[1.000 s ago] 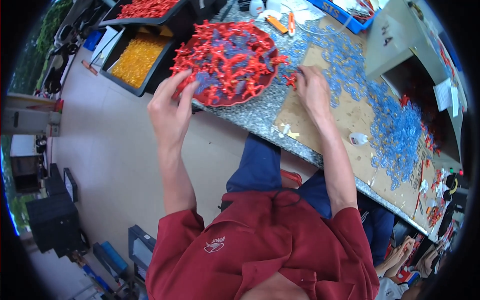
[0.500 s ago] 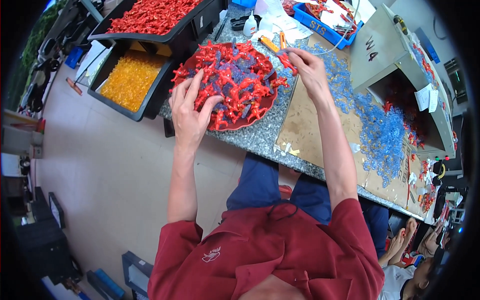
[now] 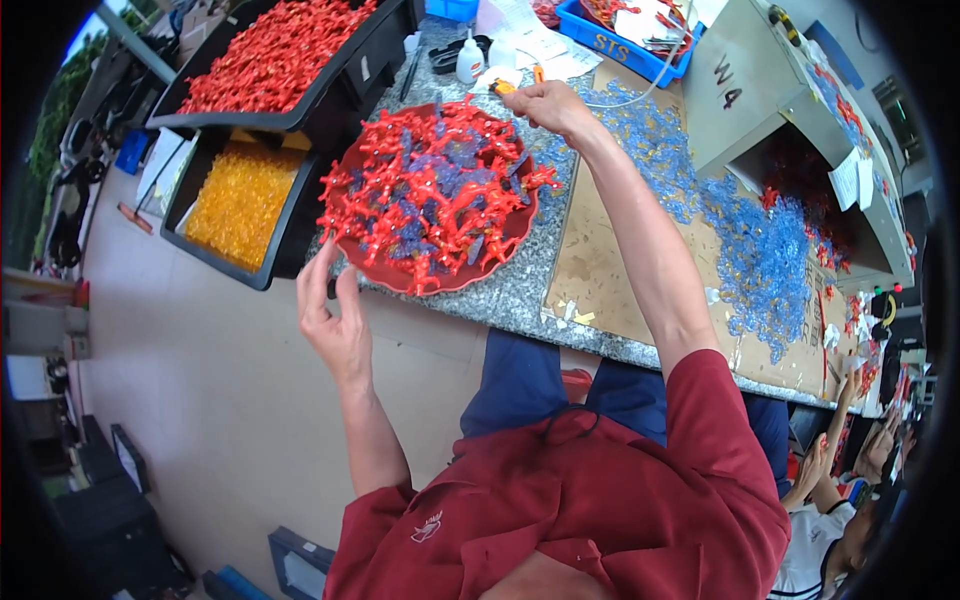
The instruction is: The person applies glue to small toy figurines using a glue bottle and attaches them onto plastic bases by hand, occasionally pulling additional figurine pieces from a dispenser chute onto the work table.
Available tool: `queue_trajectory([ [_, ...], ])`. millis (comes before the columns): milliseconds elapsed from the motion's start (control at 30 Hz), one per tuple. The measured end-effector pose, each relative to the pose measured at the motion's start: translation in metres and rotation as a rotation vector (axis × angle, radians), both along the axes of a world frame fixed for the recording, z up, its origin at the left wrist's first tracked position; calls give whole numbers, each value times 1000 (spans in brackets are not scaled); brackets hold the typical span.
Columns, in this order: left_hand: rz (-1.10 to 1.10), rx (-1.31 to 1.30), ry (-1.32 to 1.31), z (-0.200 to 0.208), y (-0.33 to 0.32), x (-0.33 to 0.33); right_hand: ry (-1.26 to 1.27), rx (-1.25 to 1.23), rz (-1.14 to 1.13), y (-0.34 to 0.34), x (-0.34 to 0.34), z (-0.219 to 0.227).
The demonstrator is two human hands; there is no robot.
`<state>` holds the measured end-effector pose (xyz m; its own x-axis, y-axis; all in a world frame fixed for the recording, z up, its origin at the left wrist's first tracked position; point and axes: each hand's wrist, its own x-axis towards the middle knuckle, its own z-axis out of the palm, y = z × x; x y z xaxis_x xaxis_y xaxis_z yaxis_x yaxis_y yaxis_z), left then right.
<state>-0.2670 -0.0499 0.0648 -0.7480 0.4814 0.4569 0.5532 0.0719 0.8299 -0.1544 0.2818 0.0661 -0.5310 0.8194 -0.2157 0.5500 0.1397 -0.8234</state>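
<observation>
Speckled grey bench (image 3: 515,308) carries a red bowl (image 3: 468,280) heaped with red and purple pieces (image 3: 405,180). Just beside its rim, the left hand (image 3: 337,325) has thumb and fingers spread; near an orange cutter (image 3: 502,87), the right hand (image 3: 555,107) has bent fingers, though whether they pinch anything I cannot tell.

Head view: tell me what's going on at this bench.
A person is working over a red bowl heaped with small red figures and translucent purple pieces. The left hand is open at the bowl's near left edge; whether it touches anything is unclear. The right hand is beyond the bowl's far right side, near an orange tool; its grip is hidden. Clear blue pieces lie spread over a brown board to the right.
</observation>
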Motion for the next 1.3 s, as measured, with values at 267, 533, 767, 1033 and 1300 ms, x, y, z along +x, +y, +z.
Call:
queue_trajectory([
  [267,-220,-26,246,23,-30,48,-474,441,196,-22,47,32],
  [533,-749,-414,238,-4,62,141,-400,345,310,-30,55,3],
  [767,-465,-515,384,-27,101,148,-342,465,221,-20,58,-14],
  [1033,-403,-577,369,-41,114,149,-501,203,574,-29,63,10],
  [1300,-374,-414,290,-52,121,150,-581,471,702,-45,57,-1],
])
